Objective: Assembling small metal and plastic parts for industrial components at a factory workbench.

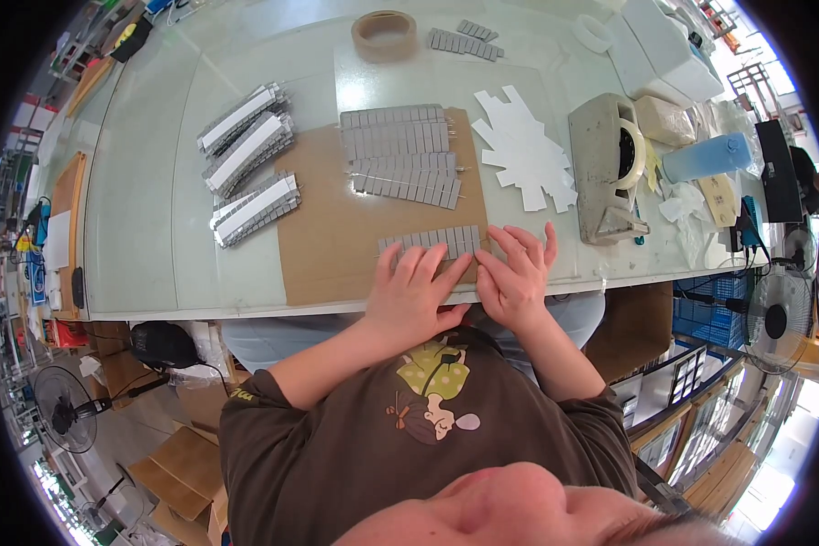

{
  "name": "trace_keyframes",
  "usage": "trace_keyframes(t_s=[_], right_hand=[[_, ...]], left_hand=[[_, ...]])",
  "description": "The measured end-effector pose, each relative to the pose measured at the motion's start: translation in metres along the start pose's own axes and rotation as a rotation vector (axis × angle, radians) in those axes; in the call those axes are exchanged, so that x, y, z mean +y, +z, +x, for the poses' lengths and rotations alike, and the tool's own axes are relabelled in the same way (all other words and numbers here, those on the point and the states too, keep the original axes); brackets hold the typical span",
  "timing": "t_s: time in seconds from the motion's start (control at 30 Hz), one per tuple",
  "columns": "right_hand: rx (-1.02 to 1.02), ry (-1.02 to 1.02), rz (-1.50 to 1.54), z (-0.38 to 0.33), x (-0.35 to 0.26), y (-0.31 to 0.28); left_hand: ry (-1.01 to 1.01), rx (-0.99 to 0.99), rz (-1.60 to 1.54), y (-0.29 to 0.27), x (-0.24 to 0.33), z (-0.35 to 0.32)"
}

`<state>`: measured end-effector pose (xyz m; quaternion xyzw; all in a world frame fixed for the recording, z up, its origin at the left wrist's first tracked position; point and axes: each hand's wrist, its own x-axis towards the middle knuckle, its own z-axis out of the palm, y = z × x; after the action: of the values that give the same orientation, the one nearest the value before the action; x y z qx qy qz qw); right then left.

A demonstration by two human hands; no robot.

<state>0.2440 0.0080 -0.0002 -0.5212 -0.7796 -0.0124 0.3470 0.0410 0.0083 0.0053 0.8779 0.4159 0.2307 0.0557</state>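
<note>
A row of grey rectangular pieces (439,238) lies side by side near the table's front edge. My left hand (411,289) rests over its near side, fingers spread with the tips on the row and the thumb lower down by the edge. At the row's right end is my right hand (519,282); its forefinger reaches the corner and its other fingers stretch away from it. Just beyond lie more joined rows of grey pieces (399,136), overlapping at a slant, with thin clear film at their ends. Brown paper (323,259) lies under the rows.
Stacked grey strips with white backing (255,205) lie at left. White jagged-edged sheets (526,153) sit right of the rows, beside a tape dispenser (601,164). Farther off are a tape roll (384,36) and small grey strips (464,43). A blue bottle (708,156) lies at right.
</note>
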Motion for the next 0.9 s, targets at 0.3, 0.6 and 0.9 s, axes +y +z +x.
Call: trace_keyframes(t_s=[0.3,0.6,0.9], right_hand=[[0.004,-0.006,0.007,0.0009,-0.0005,-0.0001],[-0.02,-0.021,0.006,0.0005,-0.0006,-0.0005],[-0.029,-0.015,0.01,0.0008,-0.0014,-0.0015]], left_hand=[[0.015,0.036,0.004,0.003,-0.0021,-0.0012],[0.022,0.068,0.007,0.0039,-0.0027,-0.0029],[0.023,0.068,-0.004,0.0042,-0.0033,-0.0035]])
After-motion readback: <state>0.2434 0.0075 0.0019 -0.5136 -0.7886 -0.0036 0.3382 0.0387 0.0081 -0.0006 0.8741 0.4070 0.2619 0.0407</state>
